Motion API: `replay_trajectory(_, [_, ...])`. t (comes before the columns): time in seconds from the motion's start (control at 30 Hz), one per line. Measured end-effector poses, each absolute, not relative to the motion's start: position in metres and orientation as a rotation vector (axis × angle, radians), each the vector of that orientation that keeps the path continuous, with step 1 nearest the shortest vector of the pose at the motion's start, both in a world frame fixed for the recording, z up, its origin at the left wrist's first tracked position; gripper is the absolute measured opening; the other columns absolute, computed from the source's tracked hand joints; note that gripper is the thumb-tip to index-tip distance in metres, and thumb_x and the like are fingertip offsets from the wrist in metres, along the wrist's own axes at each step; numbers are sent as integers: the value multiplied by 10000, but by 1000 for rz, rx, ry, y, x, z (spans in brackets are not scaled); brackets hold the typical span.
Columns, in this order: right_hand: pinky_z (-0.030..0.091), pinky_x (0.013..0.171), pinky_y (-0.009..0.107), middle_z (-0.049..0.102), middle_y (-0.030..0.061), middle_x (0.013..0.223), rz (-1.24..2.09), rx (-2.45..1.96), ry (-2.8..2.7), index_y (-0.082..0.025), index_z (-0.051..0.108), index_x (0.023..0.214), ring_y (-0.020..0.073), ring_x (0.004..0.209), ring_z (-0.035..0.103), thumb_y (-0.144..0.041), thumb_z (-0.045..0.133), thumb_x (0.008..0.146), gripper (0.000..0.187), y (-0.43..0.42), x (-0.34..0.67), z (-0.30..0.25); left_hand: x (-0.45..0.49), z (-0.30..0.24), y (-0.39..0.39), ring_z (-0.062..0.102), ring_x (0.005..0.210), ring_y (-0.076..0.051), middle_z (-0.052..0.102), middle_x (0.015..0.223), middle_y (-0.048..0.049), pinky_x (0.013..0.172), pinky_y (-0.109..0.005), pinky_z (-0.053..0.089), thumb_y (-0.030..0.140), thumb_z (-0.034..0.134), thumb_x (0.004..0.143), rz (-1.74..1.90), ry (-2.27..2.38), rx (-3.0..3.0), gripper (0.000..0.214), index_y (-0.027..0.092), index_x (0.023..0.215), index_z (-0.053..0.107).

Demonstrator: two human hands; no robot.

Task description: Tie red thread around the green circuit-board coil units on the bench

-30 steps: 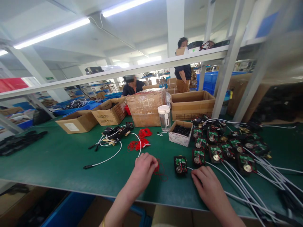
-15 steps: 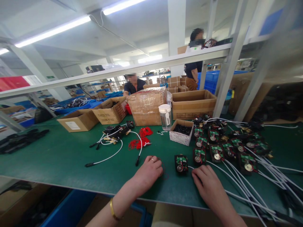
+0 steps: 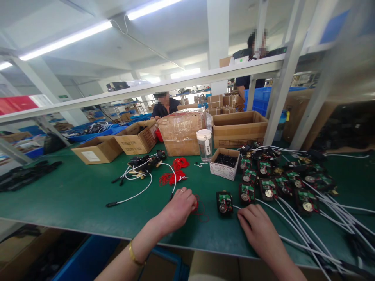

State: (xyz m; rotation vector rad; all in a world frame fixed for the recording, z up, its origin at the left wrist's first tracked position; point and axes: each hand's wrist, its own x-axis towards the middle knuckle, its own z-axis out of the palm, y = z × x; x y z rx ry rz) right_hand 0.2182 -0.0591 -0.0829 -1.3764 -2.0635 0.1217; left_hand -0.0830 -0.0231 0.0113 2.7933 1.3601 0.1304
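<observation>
My left hand (image 3: 178, 208) is closed, fingers curled down over thin red wire (image 3: 202, 214) that loops out onto the green table beside the fingertips. A gold bracelet circles that wrist. To the right, my right hand (image 3: 259, 226) rests on the table with its fingers bent over the white cable (image 3: 236, 207) of a small black device (image 3: 224, 203). This device lies on its back, its green circuit board and round metal part showing. Bundles of red wire (image 3: 175, 175) lie beyond my left hand.
Several similar open devices (image 3: 268, 189) with white cables crowd the right side. A small box of black parts (image 3: 224, 162), a lidded clear cup (image 3: 204, 146) and cardboard boxes (image 3: 183, 134) stand behind. More cabled units (image 3: 146, 164) lie left. Two people are beyond the shelf.
My left hand has shifted left and slightly up, uncovering more red wire. My right hand stays in place. The standing person in the background has moved to the right.
</observation>
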Motion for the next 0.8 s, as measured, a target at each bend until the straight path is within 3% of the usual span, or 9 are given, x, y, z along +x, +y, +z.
replay_trajectory(0.23, [426, 799, 385, 605, 62, 885, 113, -1373, -2061, -210, 652, 920, 249, 871, 544, -215, 509, 1009, 169, -58, 218, -86, -73, 3, -17, 563, 934, -206, 644, 819, -8, 1073, -411, 315, 147, 649, 933, 24, 838, 3262, 149, 227, 807, 646])
replay_trajectory(0.5, [415, 795, 400, 602, 66, 886, 134, -1376, -2070, -214, 651, 920, 255, 873, 538, -235, 495, 1014, 184, -58, 218, -85, -54, 10, -16, 539, 811, -220, 628, 785, -52, 861, -388, 396, 160, 648, 903, -174, 593, 3424, 135, 166, 769, 663])
replay_trajectory(0.6, [418, 799, 397, 604, 65, 889, 151, -1379, -2053, -217, 650, 922, 252, 875, 543, -235, 492, 1015, 185, -59, 218, -84, -57, 13, -11, 547, 815, -222, 635, 804, -54, 844, -380, 417, 203, 676, 851, -111, 737, 3278, 78, 169, 783, 655])
replay_trajectory(0.8, [419, 792, 388, 610, 64, 880, 152, -1365, -2047, -216, 658, 906, 243, 865, 553, -232, 491, 1009, 197, -58, 217, -84, -77, 37, -3, 579, 845, -177, 647, 855, -21, 788, -292, 428, 97, 629, 799, 239, 1222, 2823, 91, 187, 810, 632])
